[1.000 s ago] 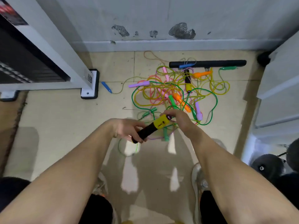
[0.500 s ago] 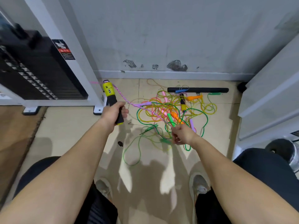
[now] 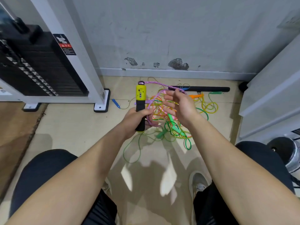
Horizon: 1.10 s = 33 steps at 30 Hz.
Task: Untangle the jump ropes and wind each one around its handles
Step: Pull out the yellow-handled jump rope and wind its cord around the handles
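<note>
Left hand (image 3: 138,118) closed firmly around the black lower half of the yellow-and-black handle (image 3: 140,95), held upright just left of and above the tangle (image 3: 177,129) of coloured ropes on the floor. The pink rope (image 3: 155,83) leaves the top of the handle, arcs over the tangle and lies across the upper fingers of the right hand (image 3: 180,104), whose fingers are spread and only lightly bent; no pinch on the rope can be made out. A few pink loops hang beside the left hand, and where the rope goes from there is lost among the other colours. Likely faults: with so loose a hold the rope may slide off the fingers and the loops drop back; if its far part is caught in the tangle, winding could drag yellow and green strands along and tighten the knots; its second handle cannot be picked out, so the free end is not secured. Beyond the tangle lies a black bar (image 3: 204,89), with an orange handle (image 3: 196,96) at the far edge; a blue handle (image 3: 116,103) lies to the left, near the foot (image 3: 102,103) of a weight machine. Green loops on the near side lie closest under the hands.
</note>
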{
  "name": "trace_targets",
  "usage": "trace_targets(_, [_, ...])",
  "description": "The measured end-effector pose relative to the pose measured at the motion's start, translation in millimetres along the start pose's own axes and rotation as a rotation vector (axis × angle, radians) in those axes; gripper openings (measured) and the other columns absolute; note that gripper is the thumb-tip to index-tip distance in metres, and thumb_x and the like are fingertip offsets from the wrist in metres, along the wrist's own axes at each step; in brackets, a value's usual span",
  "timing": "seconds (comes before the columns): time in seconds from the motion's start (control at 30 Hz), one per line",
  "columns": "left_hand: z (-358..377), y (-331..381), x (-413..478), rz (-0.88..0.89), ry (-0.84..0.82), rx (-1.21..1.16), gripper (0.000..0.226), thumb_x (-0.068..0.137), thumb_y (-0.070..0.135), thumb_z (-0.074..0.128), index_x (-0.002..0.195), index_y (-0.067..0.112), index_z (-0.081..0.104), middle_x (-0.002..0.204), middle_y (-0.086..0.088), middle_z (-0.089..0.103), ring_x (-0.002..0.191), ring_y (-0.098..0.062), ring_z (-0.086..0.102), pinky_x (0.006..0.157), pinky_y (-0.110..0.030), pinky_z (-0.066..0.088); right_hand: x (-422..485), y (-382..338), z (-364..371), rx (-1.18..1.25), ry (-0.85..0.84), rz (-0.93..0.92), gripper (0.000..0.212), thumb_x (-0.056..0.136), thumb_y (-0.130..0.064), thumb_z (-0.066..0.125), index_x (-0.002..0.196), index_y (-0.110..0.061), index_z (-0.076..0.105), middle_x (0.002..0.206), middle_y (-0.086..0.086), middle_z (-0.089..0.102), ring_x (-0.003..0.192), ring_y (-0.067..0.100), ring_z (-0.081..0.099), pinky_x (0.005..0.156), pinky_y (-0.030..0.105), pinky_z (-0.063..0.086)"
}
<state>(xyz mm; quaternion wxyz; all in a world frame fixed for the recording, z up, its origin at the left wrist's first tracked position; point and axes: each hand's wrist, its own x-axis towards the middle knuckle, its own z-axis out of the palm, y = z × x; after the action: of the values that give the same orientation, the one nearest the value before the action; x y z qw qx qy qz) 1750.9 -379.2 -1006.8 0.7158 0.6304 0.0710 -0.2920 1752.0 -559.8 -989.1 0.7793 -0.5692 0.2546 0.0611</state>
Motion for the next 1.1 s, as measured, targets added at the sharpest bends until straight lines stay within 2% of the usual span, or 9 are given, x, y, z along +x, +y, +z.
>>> trace_targets(0.07, [3.0, 11.5, -1.7, -0.016, -0.022, -0.170, 0.019, 0.097, 0.010, 0.059, 0.078, 0.009, 0.056, 0.057, -0.001, 0.045, 0.054, -0.020, 0.046, 0.060, -0.036, 0.057, -2.3, 13.9, -7.2, -0.146, 0.047, -0.019, 0.022, 0.095, -0.007, 0.050, 0.108, -0.011, 0.067, 0.093, 0.002, 0.067, 0.080, 0.018, 0.060, 0.063, 0.027, 0.050])
trace_targets(0.17, [9.0, 23.7, -7.5, -0.092, -0.097, -0.229, 0.021, 0.099, 0.018, 0.054, 0.079, 0.013, 0.052, 0.053, 0.003, 0.036, 0.048, -0.017, 0.040, 0.064, -0.034, 0.051, -6.9, 50.1, -11.6, -0.580, -0.162, -0.045, 0.047, 0.081, 0.009, 0.048, 0.111, -0.019, 0.071, 0.110, 0.003, 0.065, 0.089, 0.014, 0.056, 0.074, 0.029, 0.045])
trace_targets(0.3, [10.8, 29.9, -8.1, -0.136, -0.087, -0.341, 0.024, 0.099, 0.021, 0.053, 0.076, 0.015, 0.054, 0.050, 0.006, 0.035, 0.043, -0.013, 0.041, 0.056, -0.027, 0.055, -2.3, 94.0, -11.4, -1.019, -0.333, -0.019, 0.036, 0.088, -0.007, 0.056, 0.117, -0.025, 0.069, 0.125, 0.003, 0.064, 0.113, 0.021, 0.059, 0.093, 0.030, 0.044])
trace_targets(0.4, [-0.3, 33.1, -4.3, -0.142, -0.014, -0.457, 0.027, 0.099, 0.020, 0.052, 0.073, 0.014, 0.055, 0.048, 0.008, 0.033, 0.037, -0.007, 0.034, 0.047, -0.017, 0.043, 6.0, 110.7, -26.5, -1.137, -0.172, -0.067, 0.025, 0.101, -0.018, 0.048, 0.116, -0.017, 0.068, 0.121, 0.005, 0.067, 0.110, 0.026, 0.061, 0.085, 0.029, 0.044])
trace_targets(0.5, [-17.0, 29.4, 5.3, -0.032, 0.121, -0.404, 0.018, 0.097, 0.017, 0.057, 0.079, 0.013, 0.056, 0.053, 0.004, 0.038, 0.039, -0.010, 0.035, 0.050, -0.020, 0.037, 11.1, 109.1, -37.1, -1.056, -0.073, -0.072, 0.026, 0.102, -0.015, 0.044, 0.090, -0.016, 0.067, 0.095, 0.003, 0.073, 0.091, 0.024, 0.066, 0.082, 0.034, 0.049])
trace_targets(0.6, [-30.4, 10.8, 16.6, 0.125, 0.251, -0.113, 0.008, 0.093, 0.010, 0.066, 0.086, 0.007, 0.065, 0.065, -0.008, 0.059, 0.052, -0.020, 0.055, 0.062, -0.030, 0.048, 6.0, 83.2, -26.7, -0.597, -0.011, 0.013, 0.027, 0.104, -0.012, 0.042, 0.083, -0.013, 0.059, 0.078, 0.009, 0.070, 0.064, 0.018, 0.060, 0.062, 0.030, 0.048])
trace_targets(0.73, [-21.3, -18.1, 14.5, 0.119, 0.108, 0.281, 0.009, 0.089, 0.011, 0.073, 0.098, 0.012, 0.073, 0.098, -0.006, 0.074, 0.080, -0.008, 0.067, 0.080, -0.024, 0.048, 2.0, 32.8, -7.1, -0.187, -0.023, -0.003, 0.025, 0.107, -0.008, 0.038, 0.088, -0.011, 0.055, 0.065, 0.001, 0.068, 0.054, 0.016, 0.054, 0.056, 0.025, 0.046])
trace_targets(0.83, [0.4, -26.6, 11.7, 0.136, 0.046, 0.368, 0.011, 0.089, 0.015, 0.074, 0.100, 0.015, 0.074, 0.089, 0.004, 0.069, 0.074, 0.001, 0.062, 0.072, -0.009, 0.045, -3.9, 2.4, 7.2, -0.011, -0.060, 0.007, 0.022, 0.108, -0.009, 0.038, 0.099, -0.007, 0.058, 0.060, -0.001, 0.068, 0.047, 0.011, 0.063, 0.049, 0.022, 0.054])
trace_targets(1.1, [24.5, -4.1, 11.4, 0.162, 0.087, 0.178, 0.009, 0.090, 0.002, 0.068, 0.083, 0.006, 0.066, 0.065, -0.003, 0.064, 0.049, -0.004, 0.060, 0.055, -0.017, 0.049, -10.5, -27.5, 21.0, 0.104, -0.183, -0.043, 0.016, 0.105, -0.018, 0.048, 0.103, -0.014, 0.063, 0.079, -0.002, 0.075, 0.066, 0.009, 0.070, 0.060, 0.021, 0.057])
